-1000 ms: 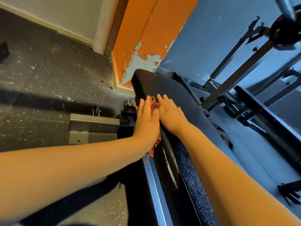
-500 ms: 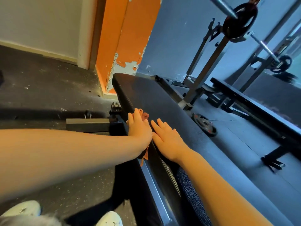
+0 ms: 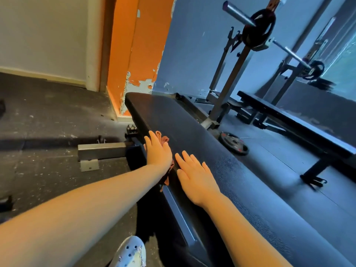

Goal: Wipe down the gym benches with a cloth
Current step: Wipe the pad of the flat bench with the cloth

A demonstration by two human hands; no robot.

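Your left hand (image 3: 158,151) lies flat on the cloth (image 3: 164,140) at the 9 o'clock edge of the surface (image 3: 192,130); your right hand (image 3: 194,175), fingers spread, rests bare at its 4 o'clock. Press evenly and sweep long strokes toward 12.

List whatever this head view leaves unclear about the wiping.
1. Cloth: mostly under the left hand; its size and folds are hidden, head view.
2. Near end of the bench: cut off by the bottom edge, partly behind the right hand and forearm.
3. Second bench: its right end runs past the frame edge.
4. Far weight plate: blurred.
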